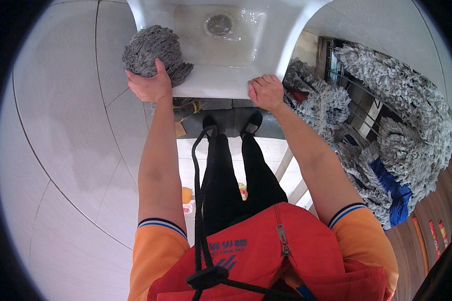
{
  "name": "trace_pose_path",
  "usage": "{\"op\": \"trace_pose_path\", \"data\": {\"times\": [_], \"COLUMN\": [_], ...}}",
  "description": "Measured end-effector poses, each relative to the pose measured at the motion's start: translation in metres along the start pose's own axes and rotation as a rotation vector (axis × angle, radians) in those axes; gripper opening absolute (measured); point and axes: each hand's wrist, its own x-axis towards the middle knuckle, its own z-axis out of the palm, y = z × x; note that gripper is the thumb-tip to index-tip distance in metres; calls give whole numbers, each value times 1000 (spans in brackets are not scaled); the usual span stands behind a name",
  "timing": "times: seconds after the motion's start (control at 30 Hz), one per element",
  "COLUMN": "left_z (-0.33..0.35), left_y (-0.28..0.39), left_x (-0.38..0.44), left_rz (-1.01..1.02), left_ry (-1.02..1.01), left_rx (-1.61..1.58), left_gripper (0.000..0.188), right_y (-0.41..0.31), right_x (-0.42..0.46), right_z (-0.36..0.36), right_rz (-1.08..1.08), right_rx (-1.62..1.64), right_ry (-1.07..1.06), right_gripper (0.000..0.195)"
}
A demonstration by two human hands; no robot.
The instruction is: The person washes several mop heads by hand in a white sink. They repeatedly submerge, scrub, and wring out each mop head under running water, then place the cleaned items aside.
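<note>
A bunched grey mop head (153, 50) of shaggy yarn rests on the left front corner of a white ceramic sink (214, 82). My left hand (150, 82) grips its near side, thumb up over the yarn. Some shallow water lies in the basin round the drain (219, 25). At the sink's front rim, towards the right, my right hand (265, 91) lies with curled fingers on the edge; no object shows in it, and its palm side is hidden.
Grey mop heads (406, 90) hang over a metal rack (365, 88) on the right, some with blue fabric (390, 192). A tiled wall (67, 124) stands close at left. Something bundled with yellow ties (190, 107) lies beneath the sink, near my shoes (253, 123).
</note>
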Motion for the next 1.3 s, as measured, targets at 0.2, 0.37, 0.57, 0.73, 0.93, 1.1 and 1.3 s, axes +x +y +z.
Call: {"op": "trace_pose_path", "data": {"times": [0.2,0.37,0.57,0.73,0.93,1.1,1.3], "left_z": [-2,-2,-2,-2,-1,-2,-3], "left_y": [1,2,2,1,2,2,3], "left_x": [-1,0,0,0,0,0,1], "left_rz": [-11,-9,-14,-18,-12,-27,-38], "left_ry": [-24,-10,-24,-25,-18,-36,-49], "left_rx": [10,-9,-6,6,4,1,-3], "left_gripper": [95,95,95,95,95,95,95], "right_y": [-1,-1,-1,-1,-1,-2,-1], "right_x": [1,0,0,1,2,2,1], "right_z": [-2,-1,0,-1,-3,-3,-2], "right_rz": [-1,8,-2,-3,-5,-4,-2], "right_rx": [-11,-8,-7,2,-2,2,3], "right_ry": [-13,-8,-5,10,2,-4,-7], "right_gripper": [12,12,12,12,12,12,12]}}
